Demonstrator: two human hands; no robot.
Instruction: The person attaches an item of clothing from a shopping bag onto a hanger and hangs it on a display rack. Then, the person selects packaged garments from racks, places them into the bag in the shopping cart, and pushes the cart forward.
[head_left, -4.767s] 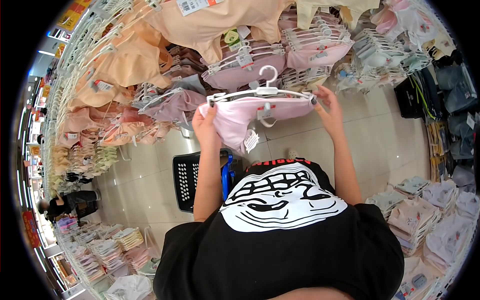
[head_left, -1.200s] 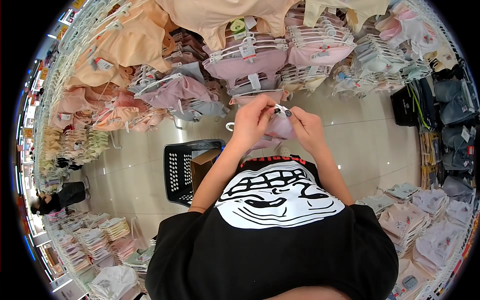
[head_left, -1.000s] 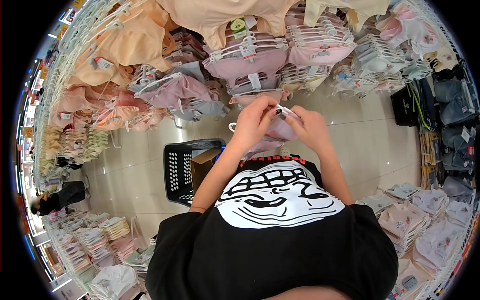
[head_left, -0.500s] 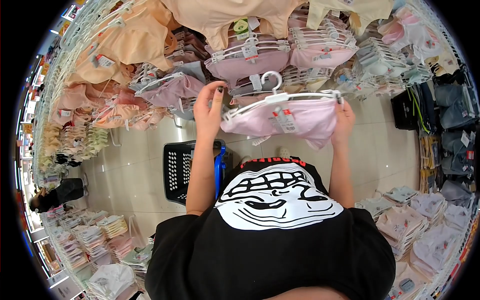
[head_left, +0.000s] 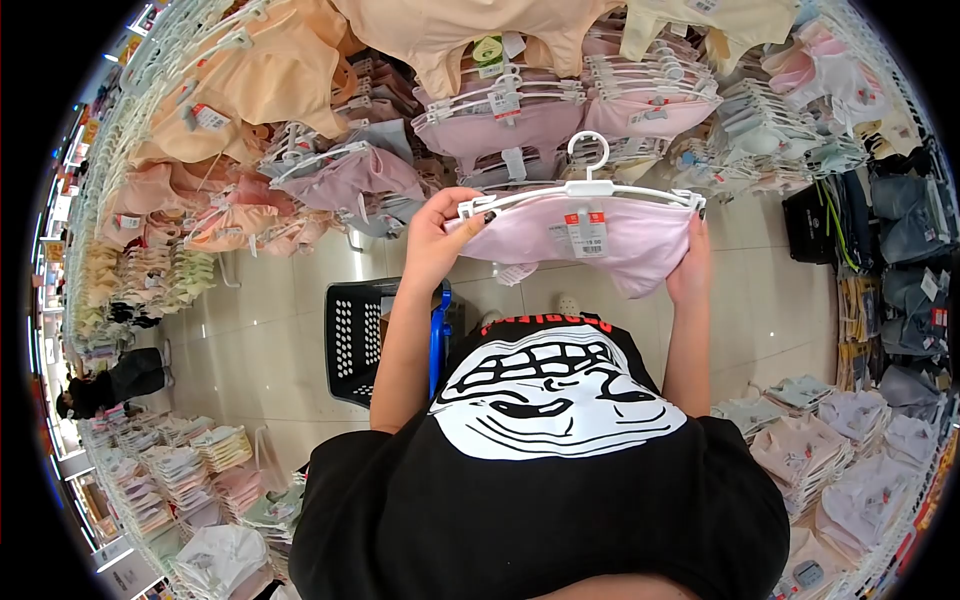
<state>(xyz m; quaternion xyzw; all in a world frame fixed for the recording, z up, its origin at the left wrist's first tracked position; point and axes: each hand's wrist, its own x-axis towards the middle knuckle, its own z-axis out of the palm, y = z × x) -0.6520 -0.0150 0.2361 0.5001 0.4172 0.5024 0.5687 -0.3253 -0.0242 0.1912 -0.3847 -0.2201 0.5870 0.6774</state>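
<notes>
A pale pink bra hangs from a white plastic hanger held up in front of me. At its left end my left hand is closed, thumb over the front and fingers behind. The opposite end is gripped by my right hand, its fingers partly hidden by the cloth. A white price tag with red patches faces me at the middle. The hanger's hook points up, free of any rail. Just beyond it hang several mauve bras on hangers.
Peach garments hang on the rack at upper left. A black shopping basket with a blue handle stands on the tiled floor left of me. Stacked clothes lie lower left, more lower right. A person is at far left.
My left hand has come down from being open beside the hanger and now grips its left end. The bra has swung to face me more squarely and moved slightly right.
</notes>
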